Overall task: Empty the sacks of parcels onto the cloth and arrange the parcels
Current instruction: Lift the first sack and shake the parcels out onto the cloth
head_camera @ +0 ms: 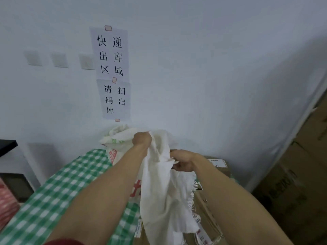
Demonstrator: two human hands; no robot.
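Observation:
A white woven sack hangs limp in front of me, held up off the green-and-white checked cloth. My left hand grips its top edge, raised near the wall. My right hand grips a fold of the same sack lower down, to the right. Brown cardboard parcels with shipping labels lie under and right of the sack. A second white sack with red and green print stands against the wall behind my left hand.
Paper signs with black characters are taped to the white wall. Large cardboard boxes are stacked at the right. A black shelf edge and something red sit at the left.

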